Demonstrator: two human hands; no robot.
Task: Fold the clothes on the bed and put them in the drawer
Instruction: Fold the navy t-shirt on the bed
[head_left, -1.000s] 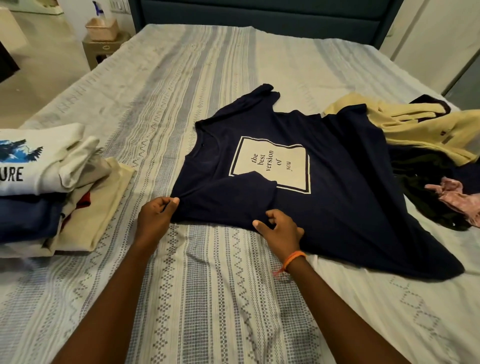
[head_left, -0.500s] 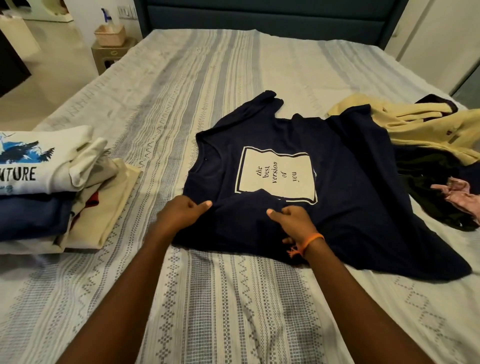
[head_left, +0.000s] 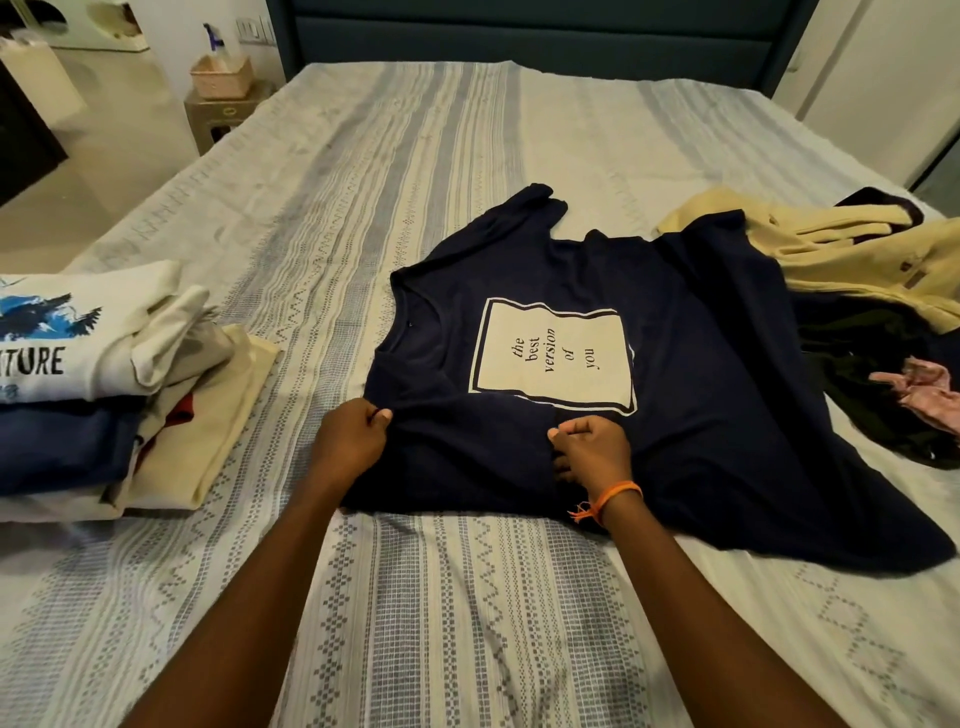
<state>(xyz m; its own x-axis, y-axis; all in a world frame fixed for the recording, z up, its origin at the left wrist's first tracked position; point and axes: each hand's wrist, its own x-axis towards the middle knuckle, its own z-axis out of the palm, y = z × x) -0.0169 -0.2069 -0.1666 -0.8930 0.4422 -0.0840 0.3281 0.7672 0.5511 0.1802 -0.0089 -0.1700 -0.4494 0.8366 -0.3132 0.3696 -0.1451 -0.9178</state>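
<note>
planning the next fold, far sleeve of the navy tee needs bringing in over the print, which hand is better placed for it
Probably the right hand. It grips the navy tee nearer the middle, closer to the far sleeve; the left hand pinches the near shoulder edge, further off.

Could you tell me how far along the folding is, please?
Part done: a pile of folded clothes sits on the bed. In hand: the left hand and right hand both pinch the navy T-shirt, mid-fold. Left: the unfolded heap beside it. No drawer is in view.
</note>
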